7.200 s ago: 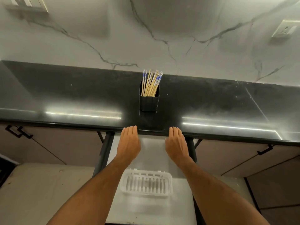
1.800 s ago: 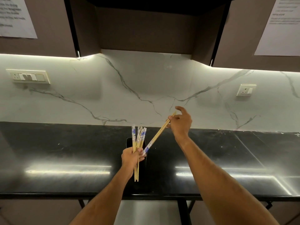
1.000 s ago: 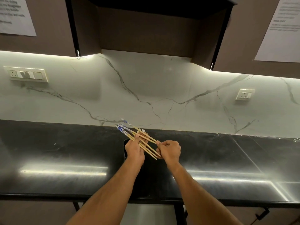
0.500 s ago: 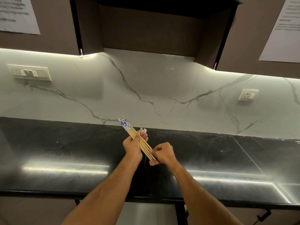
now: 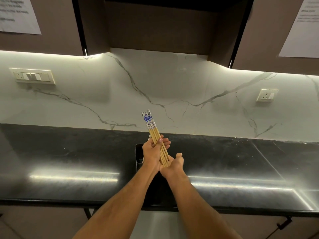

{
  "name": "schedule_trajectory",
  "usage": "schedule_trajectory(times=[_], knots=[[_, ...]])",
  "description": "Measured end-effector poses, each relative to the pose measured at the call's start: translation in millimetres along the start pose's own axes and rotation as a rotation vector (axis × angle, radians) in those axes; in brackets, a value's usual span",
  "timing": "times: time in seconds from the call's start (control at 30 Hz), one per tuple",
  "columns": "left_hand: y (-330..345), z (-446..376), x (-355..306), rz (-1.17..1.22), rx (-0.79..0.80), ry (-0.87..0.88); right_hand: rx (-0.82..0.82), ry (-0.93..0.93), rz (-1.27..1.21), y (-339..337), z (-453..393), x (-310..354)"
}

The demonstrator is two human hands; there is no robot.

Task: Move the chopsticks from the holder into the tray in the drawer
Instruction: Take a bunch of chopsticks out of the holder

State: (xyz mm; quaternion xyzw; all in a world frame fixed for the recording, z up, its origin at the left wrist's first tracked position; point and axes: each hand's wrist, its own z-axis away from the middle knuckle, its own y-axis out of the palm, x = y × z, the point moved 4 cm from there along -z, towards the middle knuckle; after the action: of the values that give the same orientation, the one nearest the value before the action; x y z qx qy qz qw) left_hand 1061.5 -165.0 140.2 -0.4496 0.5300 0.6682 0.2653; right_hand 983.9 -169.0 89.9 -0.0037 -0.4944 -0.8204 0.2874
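chopsticks (image 5: 152,131) | gripped by left hand (image 5: 151,153) | above black countertop (image 5: 69,152) | marble backsplash (image 5: 172,80)

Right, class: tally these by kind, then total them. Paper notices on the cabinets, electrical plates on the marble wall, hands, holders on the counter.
Paper notices: 2 (left notice, right notice)
Electrical plates: 2 (switch panel, socket)
Hands: 2 (left hand gripping the chopsticks, right hand)
Holders: 1 (holder)
Total: 7
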Motion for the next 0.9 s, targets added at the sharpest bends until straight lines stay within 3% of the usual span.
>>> schedule_trajectory(times=[0.2,0.3,0.4,0.53,0.63,0.7,0.9], knots=[[1.9,4.0,1.6,-0.077,0.044,-0.031,0.046,-0.013,0.104,-3.0,1.3,4.0],[-5.4,3.2,1.5,-0.123,0.044,-0.041,-0.012,-0.020,0.490,-15.3,4.0,8.9],[-14.7,0.7,3.4,-0.153,0.081,-0.065,-0.177,-0.270,0.799,-13.4,5.9,36.7],[-15.9,4.8,9.6,-0.223,0.174,-0.079,-0.001,-0.478,0.844,36.3,21.8,65.3],[-8.9,12.8,16.1,-0.289,0.259,-0.107,0.147,-0.529,1.094,69.1,34.8,70.1],[-5.6,16.7,18.1,-0.315,0.304,-0.134,0.170,-0.535,1.191,76.2,34.5,71.1],[-7.4,23.0,14.6,-0.388,0.399,-0.166,0.153,-0.560,1.136,66.3,42.2,73.0]])
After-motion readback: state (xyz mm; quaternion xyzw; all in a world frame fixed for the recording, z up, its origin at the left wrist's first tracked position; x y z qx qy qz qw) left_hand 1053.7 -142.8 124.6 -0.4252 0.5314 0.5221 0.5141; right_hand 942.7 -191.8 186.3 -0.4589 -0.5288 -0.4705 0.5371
